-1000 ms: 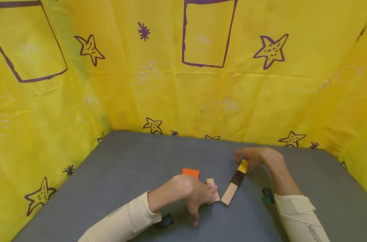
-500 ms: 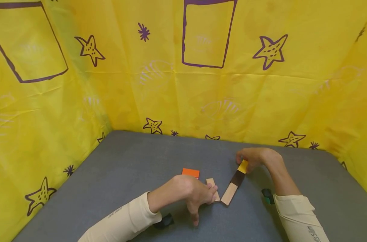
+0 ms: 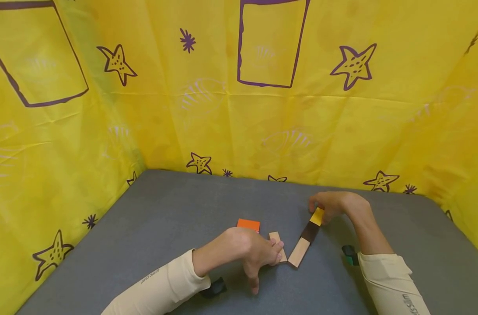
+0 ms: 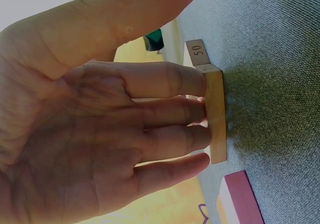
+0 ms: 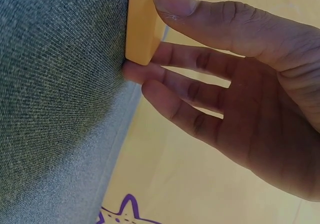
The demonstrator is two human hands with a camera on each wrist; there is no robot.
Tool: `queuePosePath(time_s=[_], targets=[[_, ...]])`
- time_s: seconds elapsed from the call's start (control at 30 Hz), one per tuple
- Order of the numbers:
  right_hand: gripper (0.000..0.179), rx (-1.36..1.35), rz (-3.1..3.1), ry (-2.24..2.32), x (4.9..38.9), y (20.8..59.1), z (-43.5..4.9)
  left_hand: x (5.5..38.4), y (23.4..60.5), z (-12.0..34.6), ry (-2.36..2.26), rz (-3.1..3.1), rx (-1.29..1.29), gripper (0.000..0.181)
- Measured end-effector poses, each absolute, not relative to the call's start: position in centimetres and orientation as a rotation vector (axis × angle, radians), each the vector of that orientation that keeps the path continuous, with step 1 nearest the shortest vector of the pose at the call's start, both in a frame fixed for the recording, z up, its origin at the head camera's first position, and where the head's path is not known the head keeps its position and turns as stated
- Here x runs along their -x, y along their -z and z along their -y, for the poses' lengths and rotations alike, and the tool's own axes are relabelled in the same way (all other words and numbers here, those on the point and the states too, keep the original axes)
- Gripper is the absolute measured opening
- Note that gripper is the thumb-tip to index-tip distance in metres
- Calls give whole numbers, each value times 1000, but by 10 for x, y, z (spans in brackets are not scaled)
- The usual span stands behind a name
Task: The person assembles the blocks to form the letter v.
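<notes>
My left hand [image 3: 258, 249] lies with fingers extended, the tips touching a plain wooden block [image 3: 274, 236] on the grey surface. In the left wrist view its thumb stands apart from that block [image 4: 216, 119]. A second plain block [image 3: 298, 252] meets the first at a corner, forming a V. Behind the second, a dark brown block [image 3: 310, 232] and a yellow block [image 3: 316, 216] continue the slanting row. My right hand [image 3: 333, 205] pinches the yellow block's far end, the thumb on one side and fingers around the other, as the right wrist view shows on the yellow block [image 5: 141, 26].
An orange block [image 3: 248, 225] lies apart, just behind the left wrist. One block end bears the printed number 50 [image 4: 196, 52] in the left wrist view. Yellow cloth walls [image 3: 207, 127] with starfish drawings enclose the grey surface [image 3: 176, 205] at the back and sides.
</notes>
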State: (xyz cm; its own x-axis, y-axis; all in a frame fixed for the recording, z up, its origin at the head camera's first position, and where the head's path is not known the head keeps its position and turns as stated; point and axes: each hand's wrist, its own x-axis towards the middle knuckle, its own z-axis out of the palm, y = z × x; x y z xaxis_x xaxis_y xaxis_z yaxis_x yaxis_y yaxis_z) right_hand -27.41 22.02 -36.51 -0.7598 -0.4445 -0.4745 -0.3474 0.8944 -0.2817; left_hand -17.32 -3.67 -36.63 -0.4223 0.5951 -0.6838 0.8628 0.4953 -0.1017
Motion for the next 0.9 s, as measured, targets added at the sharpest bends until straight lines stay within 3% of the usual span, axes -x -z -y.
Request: queuePosePath(time_s=[0.43, 0.57, 0.7, 0.9], targets=[[36, 572, -2526, 214, 273, 364, -217, 173, 365, 36, 615, -2151, -1192, 100], [44, 614, -2539, 204, 274, 363, -216, 173, 365, 39, 642, -2163, -1187, 101], [50, 733, -2570, 186, 272, 360, -222, 171, 366, 39, 627, -2179, -1181, 102], [41, 963, -2628, 140, 259, 364, -237, 170, 368, 36, 608, -2189, -1177, 101]])
